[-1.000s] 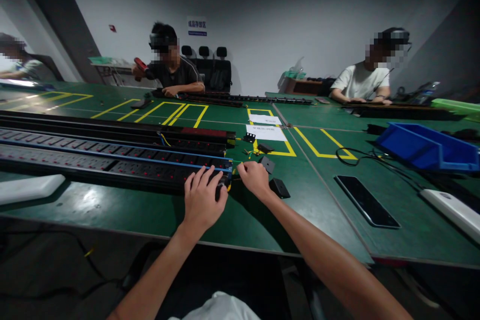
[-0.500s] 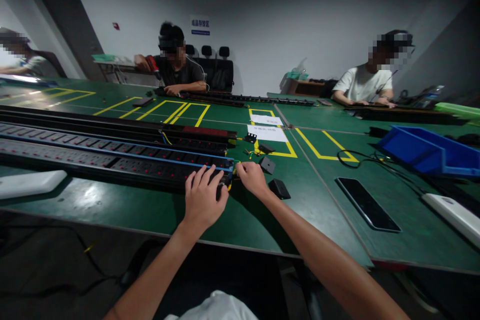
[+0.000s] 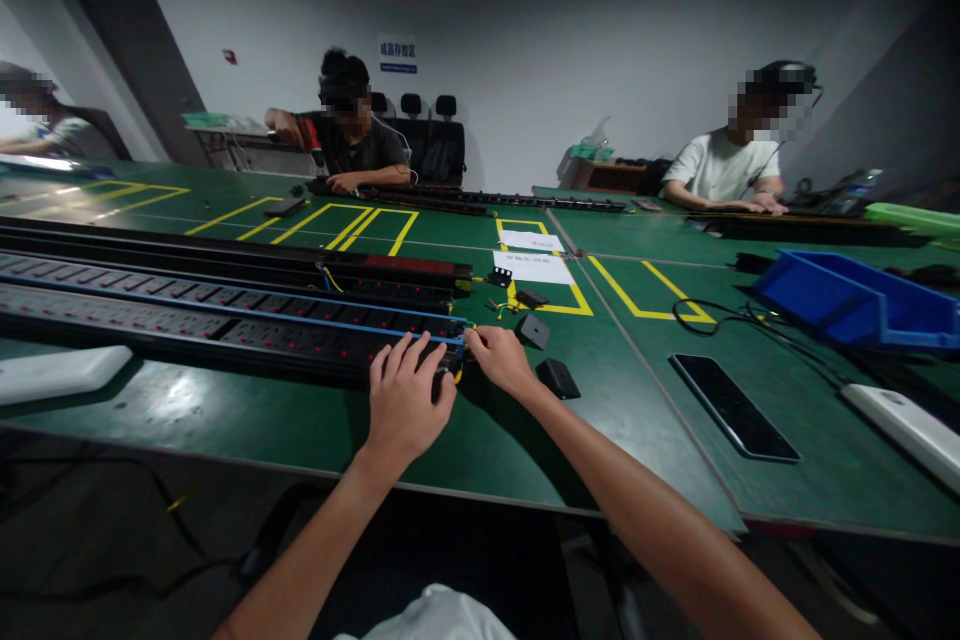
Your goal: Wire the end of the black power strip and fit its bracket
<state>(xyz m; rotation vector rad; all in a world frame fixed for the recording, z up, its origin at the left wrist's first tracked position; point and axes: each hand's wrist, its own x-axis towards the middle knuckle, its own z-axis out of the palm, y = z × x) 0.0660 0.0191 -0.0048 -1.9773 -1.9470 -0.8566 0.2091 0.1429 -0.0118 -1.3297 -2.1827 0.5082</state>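
Note:
My left hand [image 3: 406,395] lies on the right end of a long black power strip [image 3: 225,332], fingers spread over its sockets and thumb hooked at the end. My right hand [image 3: 501,357] is curled at the strip's end, fingertips pinched where yellow-green wires [image 3: 471,328] come out; what they pinch is too small to make out. A small black end cap [image 3: 557,377] lies just right of my right wrist, and another black cap [image 3: 533,330] sits beyond it.
More long black strips [image 3: 225,265] lie behind. A black phone [image 3: 733,407], a blue bin [image 3: 855,298], black cable [image 3: 712,312] and a white bar [image 3: 904,420] are on the right; white pad [image 3: 56,372] on the left. Paper sheets [image 3: 534,266] ahead. Other people sit across the green table [image 3: 465,440].
My right hand has slid slightly left, closer to the strip's end. My left hand stays put. The person across has lowered a red tool.

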